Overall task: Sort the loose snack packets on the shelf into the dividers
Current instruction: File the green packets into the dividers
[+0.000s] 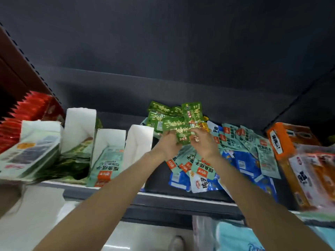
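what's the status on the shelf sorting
Left hand and right hand both grip green packets. Mint and blue packets loose. Dividers unblocked.

Glossy plastic green packets (174, 124) — matt white card dividers (139, 140)

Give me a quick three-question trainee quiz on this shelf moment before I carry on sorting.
1. True or false: both the left hand and the right hand hold the green packets.
2. Which colour are the dividers? A red, B white, C blue.
3. Fill in: to the right of the loose mint packets stands an ______ box.

Key: 1 true; 2 B; 3 orange.
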`<state>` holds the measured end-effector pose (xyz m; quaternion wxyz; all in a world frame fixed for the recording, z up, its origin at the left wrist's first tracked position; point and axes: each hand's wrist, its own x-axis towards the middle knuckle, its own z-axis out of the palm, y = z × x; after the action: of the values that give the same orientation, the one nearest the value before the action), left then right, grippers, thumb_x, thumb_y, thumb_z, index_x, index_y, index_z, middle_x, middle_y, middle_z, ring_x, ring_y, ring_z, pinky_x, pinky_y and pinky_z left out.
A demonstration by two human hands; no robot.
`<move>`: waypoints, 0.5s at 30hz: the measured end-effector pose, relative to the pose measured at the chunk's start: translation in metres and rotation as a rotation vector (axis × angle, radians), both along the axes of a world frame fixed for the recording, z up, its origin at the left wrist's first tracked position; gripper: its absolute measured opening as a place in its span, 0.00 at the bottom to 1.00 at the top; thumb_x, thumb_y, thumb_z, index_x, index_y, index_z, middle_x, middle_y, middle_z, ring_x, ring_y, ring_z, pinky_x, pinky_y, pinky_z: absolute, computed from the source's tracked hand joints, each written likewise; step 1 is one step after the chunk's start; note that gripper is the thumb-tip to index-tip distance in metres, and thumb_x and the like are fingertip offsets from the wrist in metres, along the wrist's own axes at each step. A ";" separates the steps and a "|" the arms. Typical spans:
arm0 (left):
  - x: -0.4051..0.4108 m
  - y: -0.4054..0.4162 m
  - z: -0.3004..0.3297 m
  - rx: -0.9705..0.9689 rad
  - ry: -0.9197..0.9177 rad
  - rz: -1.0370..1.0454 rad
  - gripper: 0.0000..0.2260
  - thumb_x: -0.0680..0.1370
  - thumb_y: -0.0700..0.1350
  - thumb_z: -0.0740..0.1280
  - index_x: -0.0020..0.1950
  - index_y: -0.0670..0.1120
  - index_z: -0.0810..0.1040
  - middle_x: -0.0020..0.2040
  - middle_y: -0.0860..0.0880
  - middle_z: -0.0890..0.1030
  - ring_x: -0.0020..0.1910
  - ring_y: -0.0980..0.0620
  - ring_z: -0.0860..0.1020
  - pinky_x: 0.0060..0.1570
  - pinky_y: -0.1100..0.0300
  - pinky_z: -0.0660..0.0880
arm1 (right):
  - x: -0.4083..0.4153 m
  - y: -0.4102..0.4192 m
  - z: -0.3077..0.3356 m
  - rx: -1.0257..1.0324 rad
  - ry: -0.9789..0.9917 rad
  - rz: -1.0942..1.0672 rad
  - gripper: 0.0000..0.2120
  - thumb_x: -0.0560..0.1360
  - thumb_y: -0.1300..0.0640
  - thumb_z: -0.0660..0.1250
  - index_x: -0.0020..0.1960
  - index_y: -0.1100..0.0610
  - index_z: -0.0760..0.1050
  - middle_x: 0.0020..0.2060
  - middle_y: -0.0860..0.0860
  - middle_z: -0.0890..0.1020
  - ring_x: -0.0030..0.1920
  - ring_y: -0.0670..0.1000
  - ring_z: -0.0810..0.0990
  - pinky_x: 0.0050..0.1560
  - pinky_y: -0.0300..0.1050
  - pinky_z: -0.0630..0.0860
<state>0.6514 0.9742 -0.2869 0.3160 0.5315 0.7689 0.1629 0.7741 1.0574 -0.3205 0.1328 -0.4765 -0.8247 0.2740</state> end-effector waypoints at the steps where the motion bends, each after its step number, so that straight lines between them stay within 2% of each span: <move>1: 0.005 0.009 -0.007 -0.058 -0.035 0.055 0.19 0.80 0.41 0.61 0.68 0.35 0.64 0.66 0.38 0.69 0.67 0.41 0.67 0.61 0.55 0.67 | 0.004 0.011 -0.006 0.004 -0.066 0.043 0.21 0.77 0.59 0.64 0.69 0.55 0.67 0.65 0.55 0.73 0.65 0.55 0.72 0.60 0.43 0.68; 3: 0.010 0.024 -0.020 -0.107 -0.112 0.210 0.21 0.80 0.42 0.61 0.69 0.35 0.62 0.66 0.37 0.70 0.65 0.40 0.69 0.61 0.52 0.70 | 0.010 0.029 -0.014 -0.034 -0.176 0.131 0.32 0.77 0.56 0.64 0.76 0.49 0.53 0.75 0.53 0.55 0.75 0.56 0.54 0.72 0.48 0.55; 4: 0.012 0.030 -0.026 -0.112 -0.163 0.312 0.22 0.79 0.42 0.62 0.70 0.35 0.61 0.65 0.37 0.70 0.64 0.40 0.70 0.58 0.53 0.71 | 0.012 0.035 -0.017 -0.057 -0.226 0.160 0.35 0.77 0.54 0.64 0.77 0.46 0.47 0.77 0.51 0.48 0.76 0.55 0.48 0.74 0.50 0.50; 6: 0.016 0.039 -0.033 -0.119 -0.216 0.462 0.22 0.79 0.41 0.63 0.69 0.35 0.61 0.63 0.37 0.73 0.60 0.40 0.73 0.51 0.55 0.71 | 0.015 0.045 -0.021 -0.089 -0.315 0.198 0.36 0.78 0.52 0.62 0.77 0.47 0.43 0.76 0.50 0.41 0.76 0.55 0.43 0.74 0.53 0.47; 8: 0.016 0.045 -0.040 -0.119 -0.190 0.546 0.19 0.79 0.41 0.63 0.66 0.35 0.65 0.59 0.38 0.76 0.57 0.41 0.76 0.45 0.57 0.71 | 0.016 0.049 -0.024 -0.129 -0.350 0.215 0.35 0.78 0.53 0.61 0.77 0.48 0.43 0.76 0.49 0.39 0.76 0.56 0.42 0.74 0.55 0.47; 11: 0.013 0.049 -0.043 -0.090 -0.185 0.610 0.14 0.79 0.44 0.64 0.59 0.36 0.73 0.55 0.38 0.79 0.53 0.42 0.77 0.42 0.58 0.70 | 0.019 0.051 -0.027 -0.139 -0.288 0.201 0.35 0.78 0.55 0.62 0.77 0.48 0.45 0.77 0.49 0.43 0.76 0.57 0.45 0.73 0.56 0.51; 13: 0.014 0.051 -0.038 -0.027 -0.172 0.571 0.11 0.80 0.42 0.63 0.57 0.36 0.74 0.52 0.38 0.79 0.52 0.42 0.77 0.42 0.59 0.68 | 0.021 0.053 -0.026 -0.091 -0.228 0.183 0.35 0.77 0.57 0.63 0.76 0.49 0.46 0.76 0.50 0.47 0.75 0.57 0.51 0.71 0.56 0.57; 15: 0.018 0.049 -0.025 0.107 -0.126 0.512 0.07 0.81 0.40 0.60 0.55 0.37 0.73 0.46 0.39 0.78 0.46 0.42 0.76 0.38 0.62 0.66 | 0.021 0.053 -0.022 -0.035 -0.171 0.158 0.36 0.77 0.56 0.64 0.76 0.48 0.46 0.76 0.51 0.49 0.74 0.57 0.55 0.68 0.56 0.63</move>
<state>0.6697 1.0230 -0.3122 0.2831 0.3245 0.8474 0.3106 0.7953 1.1106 -0.3427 0.0319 -0.4340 -0.8631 0.2563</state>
